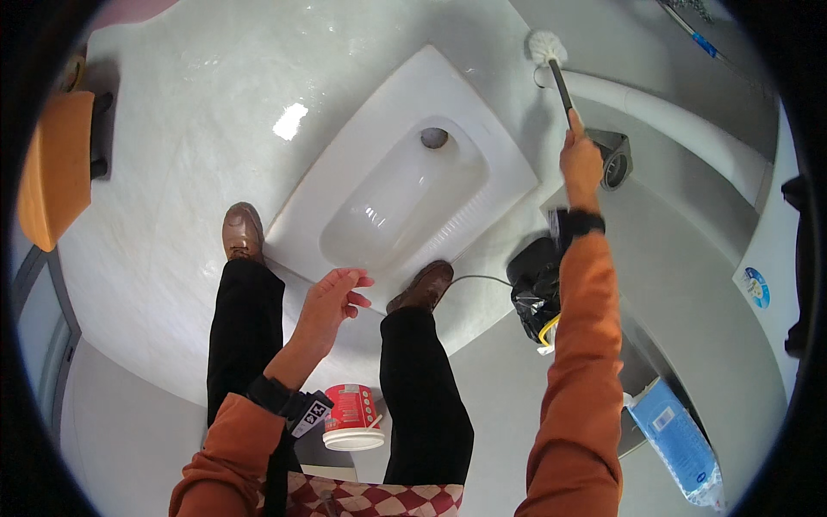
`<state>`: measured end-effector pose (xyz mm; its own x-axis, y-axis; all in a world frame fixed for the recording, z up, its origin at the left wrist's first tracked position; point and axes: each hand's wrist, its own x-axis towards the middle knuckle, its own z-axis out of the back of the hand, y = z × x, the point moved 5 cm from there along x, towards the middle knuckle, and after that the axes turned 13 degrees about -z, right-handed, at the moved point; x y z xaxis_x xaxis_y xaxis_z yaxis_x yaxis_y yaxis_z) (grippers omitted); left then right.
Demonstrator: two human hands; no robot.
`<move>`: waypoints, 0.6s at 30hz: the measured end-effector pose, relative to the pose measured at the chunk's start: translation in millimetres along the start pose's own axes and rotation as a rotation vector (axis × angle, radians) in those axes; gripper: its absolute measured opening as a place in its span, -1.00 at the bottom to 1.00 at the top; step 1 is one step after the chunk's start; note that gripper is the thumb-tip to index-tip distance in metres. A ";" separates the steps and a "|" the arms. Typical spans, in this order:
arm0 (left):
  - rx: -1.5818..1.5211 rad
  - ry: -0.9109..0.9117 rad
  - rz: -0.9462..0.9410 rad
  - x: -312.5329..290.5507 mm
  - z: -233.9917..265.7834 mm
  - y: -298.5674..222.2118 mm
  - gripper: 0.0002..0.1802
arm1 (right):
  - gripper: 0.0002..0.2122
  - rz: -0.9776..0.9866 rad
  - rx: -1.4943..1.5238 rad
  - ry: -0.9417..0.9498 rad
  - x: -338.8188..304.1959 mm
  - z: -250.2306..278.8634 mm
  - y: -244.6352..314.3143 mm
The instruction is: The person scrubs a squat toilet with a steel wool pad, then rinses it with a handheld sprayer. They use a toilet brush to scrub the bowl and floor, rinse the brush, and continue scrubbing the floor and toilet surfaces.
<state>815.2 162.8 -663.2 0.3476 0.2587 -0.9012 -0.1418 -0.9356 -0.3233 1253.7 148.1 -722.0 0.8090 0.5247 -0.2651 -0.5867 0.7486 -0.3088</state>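
Note:
My right hand (582, 165) reaches out at the right, its fingers wrapped round the dark handle of a toilet brush (559, 82). The round white bristle head is at the far end, beside the wall and a white pipe (663, 103). Between my arms a white squat toilet (345, 178) is set at an angle in the floor, its drain hole toward the far end. Over its near edge hangs my left hand (332, 302), holding nothing, with the fingers loosely bent and apart. Both wrists wear black bands.
A red bucket (351, 405) with a white rim sits between my legs. Black plastic bag (536, 280) and cable lie by my right shoe (422, 286). A grey holder (615, 161) is by the wall, a blue package (676, 435) lower right, an orange stool-like object (56, 168) at left.

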 end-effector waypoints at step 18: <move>0.166 0.086 -0.118 -15.4 17.6 -59.6 -0.76 | -0.61 -0.338 0.669 0.086 -179.1 -49.3 -2.7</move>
<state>802.0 218.8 -635.1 0.4478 0.3358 -0.8287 -0.2437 -0.8459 -0.4745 1108.5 32.2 -718.7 0.9193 0.2098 -0.3329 -0.1376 0.9640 0.2277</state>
